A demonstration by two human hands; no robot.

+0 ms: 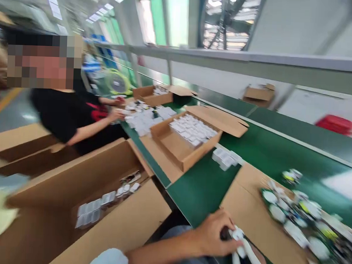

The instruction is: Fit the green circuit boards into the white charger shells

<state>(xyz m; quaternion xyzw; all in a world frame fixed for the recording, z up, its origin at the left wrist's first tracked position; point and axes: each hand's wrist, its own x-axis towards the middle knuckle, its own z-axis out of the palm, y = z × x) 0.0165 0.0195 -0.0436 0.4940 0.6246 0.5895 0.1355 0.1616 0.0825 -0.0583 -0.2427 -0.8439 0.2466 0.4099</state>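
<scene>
My left hand (215, 235) reaches in from the bottom and is closed, thumb and fingers pinching a small white part (237, 233) with a dark piece beside it. Close against it at the bottom edge is my right hand (262, 260), mostly cut off. White strips lie by its fingers, and I cannot make out whether they are coverings or part of the item. To the right, a cardboard sheet (248, 200) bears a pile of round white parts (278, 213) with green boards and wires, somewhat blurred.
An open carton (175, 147) of white pieces stands on the green table (197, 190), near clear plastic trays (225, 158). At left, a large carton (67, 174) holds more clear trays. A co-worker in a black shirt (67, 112) handles white parts farther along. A red bin (335, 124) is behind.
</scene>
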